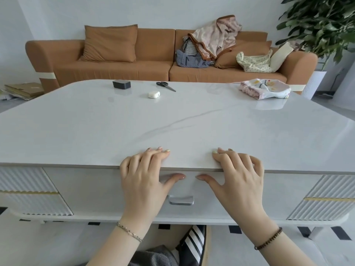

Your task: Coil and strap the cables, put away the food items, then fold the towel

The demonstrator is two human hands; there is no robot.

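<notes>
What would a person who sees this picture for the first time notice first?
Probably the left hand and right hand, both resting on the table's near edge. Behind the table, the orange sofa stands out, with clothes heaped on its right half.

Chain bracelet, dark bead bracelet

Bright, even daylight; soft glare on table; wide-angle bending at edges; focus sharp.
</notes>
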